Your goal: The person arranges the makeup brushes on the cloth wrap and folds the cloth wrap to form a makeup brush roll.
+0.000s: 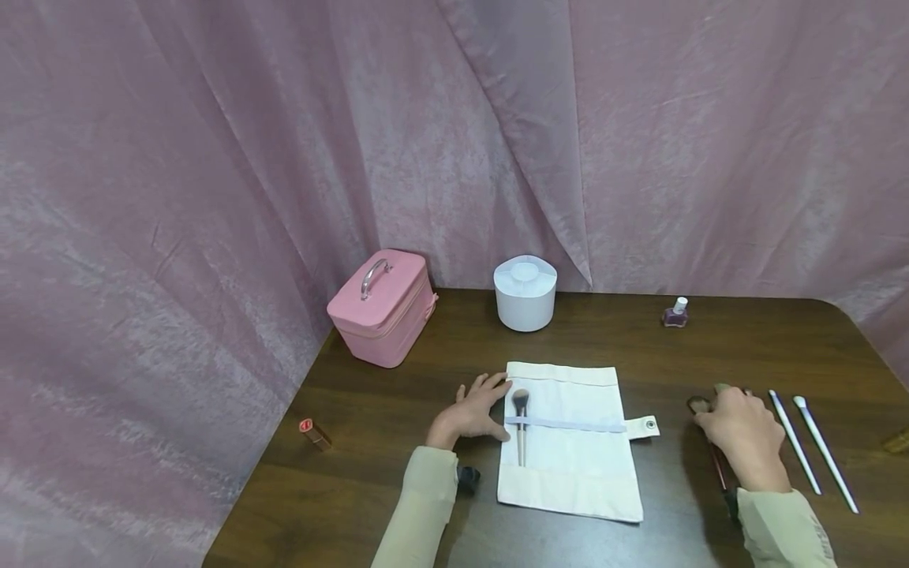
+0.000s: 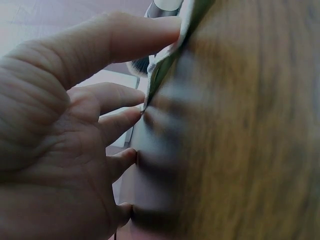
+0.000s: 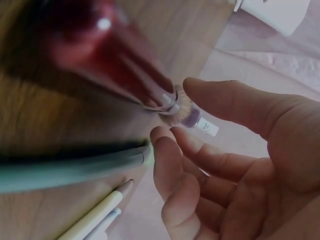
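A white cloth brush roll [image 1: 568, 489] lies spread on the table. Under its elastic band, on the left side, sits a makeup brush [image 1: 521, 401] with dark bristles. My left hand [image 1: 476, 412] touches the roll's left edge, thumb and fingers spread apart. Over on the right, my right hand [image 1: 742, 434] is low above a red-handled makeup brush [image 3: 120, 60]. Its thumb and forefinger are on either side of the bristles with a gap between them. A green-handled brush [image 3: 75, 170] lies below that hand, largely hidden in the head view.
Two white-handled brushes [image 1: 795, 443] lie right of my right hand. A pink case [image 1: 379, 312], a white round container [image 1: 525, 308] and a nail polish bottle [image 1: 675, 315] stand along the back. A lipstick [image 1: 316, 435] lies far left; a gold object [image 1: 897, 442] is at the right edge.
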A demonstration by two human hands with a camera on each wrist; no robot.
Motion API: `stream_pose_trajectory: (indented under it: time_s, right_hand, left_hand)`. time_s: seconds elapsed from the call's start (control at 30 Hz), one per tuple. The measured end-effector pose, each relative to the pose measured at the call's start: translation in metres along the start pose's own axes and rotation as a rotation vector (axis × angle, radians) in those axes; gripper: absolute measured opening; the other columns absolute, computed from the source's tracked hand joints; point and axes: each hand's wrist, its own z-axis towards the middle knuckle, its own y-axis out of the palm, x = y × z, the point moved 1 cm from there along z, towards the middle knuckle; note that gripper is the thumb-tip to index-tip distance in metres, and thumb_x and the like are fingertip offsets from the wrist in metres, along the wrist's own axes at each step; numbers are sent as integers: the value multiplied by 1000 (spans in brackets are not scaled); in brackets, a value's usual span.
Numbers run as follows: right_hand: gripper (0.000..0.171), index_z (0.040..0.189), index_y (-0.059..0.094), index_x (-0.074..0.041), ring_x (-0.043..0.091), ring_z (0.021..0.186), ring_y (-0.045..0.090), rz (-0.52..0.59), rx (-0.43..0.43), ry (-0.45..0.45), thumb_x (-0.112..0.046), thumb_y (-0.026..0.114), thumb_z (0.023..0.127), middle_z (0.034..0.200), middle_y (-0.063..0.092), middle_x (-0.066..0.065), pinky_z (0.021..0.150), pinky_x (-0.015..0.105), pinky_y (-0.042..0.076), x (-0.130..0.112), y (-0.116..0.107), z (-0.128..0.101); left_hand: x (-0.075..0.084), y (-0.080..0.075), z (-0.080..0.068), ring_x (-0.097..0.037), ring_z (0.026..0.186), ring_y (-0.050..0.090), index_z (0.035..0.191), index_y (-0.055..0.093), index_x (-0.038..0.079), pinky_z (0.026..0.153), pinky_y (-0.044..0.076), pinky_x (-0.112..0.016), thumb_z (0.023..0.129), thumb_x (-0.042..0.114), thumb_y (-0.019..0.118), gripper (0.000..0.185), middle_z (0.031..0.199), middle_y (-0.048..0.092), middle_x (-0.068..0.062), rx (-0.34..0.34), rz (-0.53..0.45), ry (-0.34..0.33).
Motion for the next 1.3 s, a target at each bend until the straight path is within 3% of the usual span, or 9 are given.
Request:
stream_pose_trajectory:
  time_s: [0.27,0.37,0.5,0.6,0.7,0.83,1.0,1.13,1.3]
  right_hand:
    - [52,123,50,20,35,64,51,-5,-13,17,-12,69,87,86,60,32,53,49,43,2,4,4]
    - [44,116,54,18,34,63,49,-6,-10,17,-12,69,87,80,58,27,52,48,42,2,4,3]
    - [22,79,55,4,29,61,45,-2,12,1,-12,67,88,67,49,14,52,44,38,0,2,-1]
    - [34,63,43,-9,26,58,43,9,26,-14,-12,66,88,62,42,6,52,41,35,-2,-1,-5]
    - [37,59,41,-13,24,58,43,26,21,-33,-13,64,89,58,40,3,53,39,32,-7,-3,-8]
    - [33,60,52,-10,28,65,45,64,-17,-63,-12,63,90,60,45,3,60,47,37,-16,-6,-9]
    - [18,77,67,4,29,66,51,80,-9,-138,-10,65,89,66,59,8,79,58,41,-31,-9,-8]
    - [22,91,67,13,27,65,54,105,3,-154,-9,65,89,74,65,13,60,43,41,-40,-12,-8]
    - [27,101,65,16,27,68,58,159,-17,-165,-8,64,91,81,68,19,56,39,45,-50,-15,-11]
  left_hand:
    - [-1,0,-1,-30,154,9,158,37,13,118,3,-63,82,17,85,90,167,22,-2,4,-10,6]
    - [-1,0,-1,-30,154,8,158,36,13,118,3,-62,82,17,85,91,167,22,-2,1,-13,3]
    - [-2,0,-1,-30,154,9,158,37,13,118,3,-62,82,17,85,91,167,22,-2,6,-16,4]
    - [-1,0,-1,-30,154,9,158,37,13,118,3,-63,81,17,85,91,166,23,-3,8,-19,3]
    - [-1,0,-1,-30,154,8,158,37,13,118,2,-63,81,17,85,91,166,23,-3,4,-21,2]
    - [-1,1,-1,-30,154,8,158,36,13,118,2,-63,82,18,85,91,167,22,-3,1,-21,2]
    - [-2,2,0,-30,154,8,158,36,13,118,2,-63,82,18,85,91,167,22,-2,4,-13,2]
    - [-2,1,1,-30,154,8,158,36,13,118,2,-63,81,18,85,92,167,22,-2,6,-13,5]
    - [-2,1,0,-30,154,8,159,35,13,118,3,-63,82,18,85,92,167,21,-2,1,-4,4]
